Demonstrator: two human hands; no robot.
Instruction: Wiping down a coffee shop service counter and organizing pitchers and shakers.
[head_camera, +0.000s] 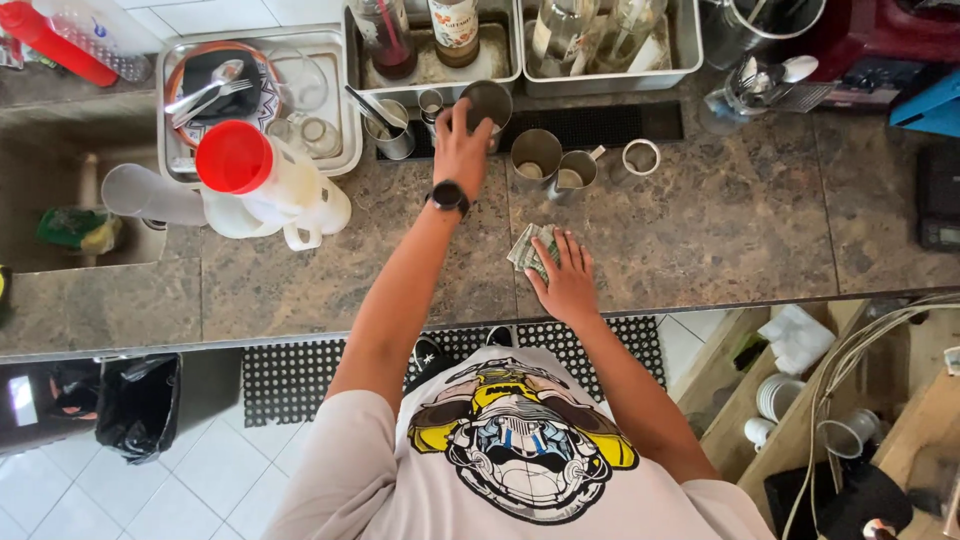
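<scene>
Nearest, the right hand (566, 283) lies flat, fingers spread, on folded banknotes (530, 250) at the stone counter (720, 220) edge. Farther, the left hand (461, 140) grips a steel cup (488, 102) on the black mat (590, 125). Beyond stand labelled bottles (455, 30) in trays.

A bottle with a pale label (455, 25) stands in the tray ahead; a small dark screen (940, 232) sits far right on my table.
</scene>
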